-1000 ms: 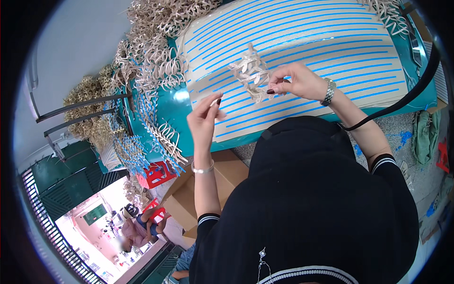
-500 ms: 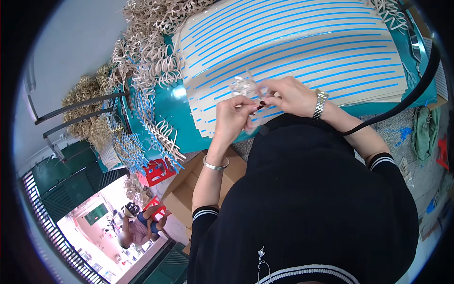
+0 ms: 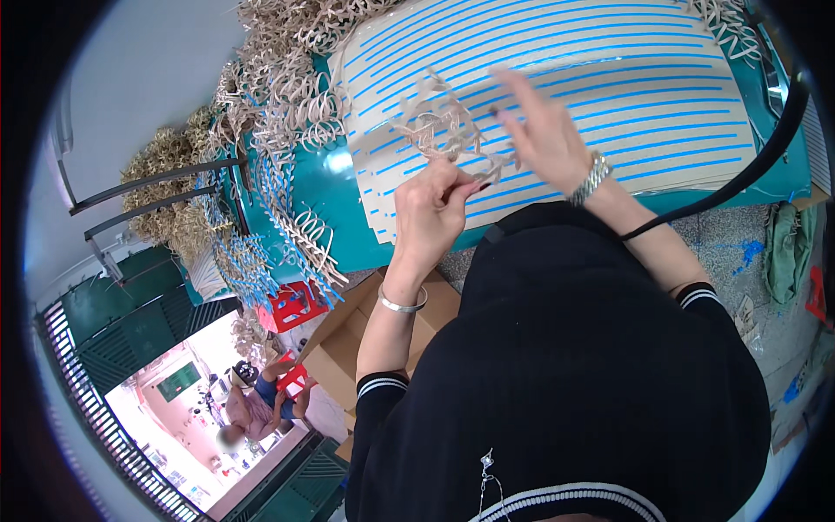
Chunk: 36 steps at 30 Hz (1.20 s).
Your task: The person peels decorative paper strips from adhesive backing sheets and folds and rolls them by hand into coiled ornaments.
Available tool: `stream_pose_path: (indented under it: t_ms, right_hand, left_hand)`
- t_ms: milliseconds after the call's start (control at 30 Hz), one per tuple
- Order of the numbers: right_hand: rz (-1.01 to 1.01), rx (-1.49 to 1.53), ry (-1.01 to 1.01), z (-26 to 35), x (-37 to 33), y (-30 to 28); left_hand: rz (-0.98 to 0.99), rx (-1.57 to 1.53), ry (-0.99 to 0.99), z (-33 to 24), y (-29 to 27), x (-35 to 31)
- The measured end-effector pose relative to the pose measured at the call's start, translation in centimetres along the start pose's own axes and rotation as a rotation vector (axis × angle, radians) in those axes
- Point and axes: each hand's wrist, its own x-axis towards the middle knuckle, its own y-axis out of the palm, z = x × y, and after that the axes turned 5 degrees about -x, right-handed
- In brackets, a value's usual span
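striped sheets (image 3: pixel 661 96) beneath curly strip (image 3: pixel 428 129)

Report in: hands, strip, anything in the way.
Left hand pinches curly beige strip. Right hand open, motion-blurred. Strip over blue-striped sheets. Black cord across right forearm.

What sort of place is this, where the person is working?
Probably a craft workshop: blue-striped sheets lie on a green tabletop, many curled beige strips are heaped along its left side, and an open cardboard box is nearby.

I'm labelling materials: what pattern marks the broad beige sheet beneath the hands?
The broad beige sheet has roughly parallel blue stripes, best seen in the head view.
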Motion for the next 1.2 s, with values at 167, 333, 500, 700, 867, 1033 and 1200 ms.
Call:
stream_pose_path:
  t_ms: [167,333,500,700,867,1033,1200]
  right_hand:
    - [0.050,-0.185,-0.026,-5.9,2.0,-2.6]
    - [0.518,0.104,-0.056,-6.0,-0.1,-2.4]
    - [0.507,0.095,-0.023,-4.8,-0.3,-4.7]
    - [0.376,0.244,0.001,-5.0,0.0,-5.0]
    - [0.252,0.142,0.051,-4.6,0.0,-4.3]
    - [0.222,0.141,0.077,-2.9,0.4,-4.2]
    - [0.188,0.183,0.062,-3.1,0.6,-3.6]
  left_hand:
    - [0.016,0.077,0.090,1.5,-0.8,-0.8]
    - [-0.068,-0.078,0.067,1.4,-1.7,-0.7]
    - [-0.109,-0.118,0.039,2.9,-2.3,-0.5]
    - [-0.150,-0.200,0.030,3.2,-2.4,-0.5]
    - [-0.084,-0.281,0.068,2.7,-2.6,-0.5]
    - [-0.028,-0.349,0.116,3.0,-2.9,-0.7]
    - [-0.013,-0.444,0.138,3.1,-2.9,-0.8]
